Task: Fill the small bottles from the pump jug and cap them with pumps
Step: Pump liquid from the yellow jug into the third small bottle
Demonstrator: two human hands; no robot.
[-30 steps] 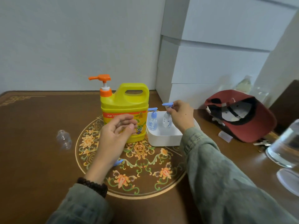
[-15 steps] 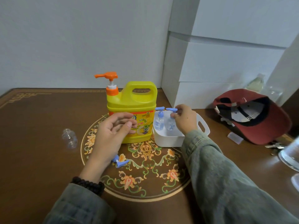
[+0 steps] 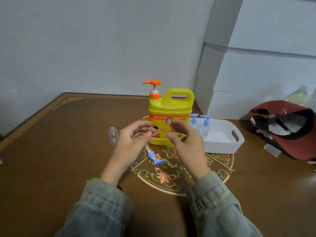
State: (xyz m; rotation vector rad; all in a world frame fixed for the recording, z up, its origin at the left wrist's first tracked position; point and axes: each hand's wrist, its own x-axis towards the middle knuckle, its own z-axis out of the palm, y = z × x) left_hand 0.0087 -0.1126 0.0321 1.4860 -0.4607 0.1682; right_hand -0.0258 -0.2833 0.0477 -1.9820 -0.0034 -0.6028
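Note:
A yellow jug with an orange pump stands mid-table. Right of it, a white tray holds two small bottles capped with blue pumps. An empty clear bottle lies on its side to the left. A loose blue pump lies on the table between my wrists. My left hand and my right hand hover in front of the jug, fingers apart and curled toward each other, holding nothing.
White boxes are stacked at the back right against the wall. A red cap lies upside down at the right, with a small clear piece in front of it. The brown table has an ornate round inlay.
My right hand has let go of the capped bottle in the tray and moved left in front of the jug, facing my left hand. The view has shifted left.

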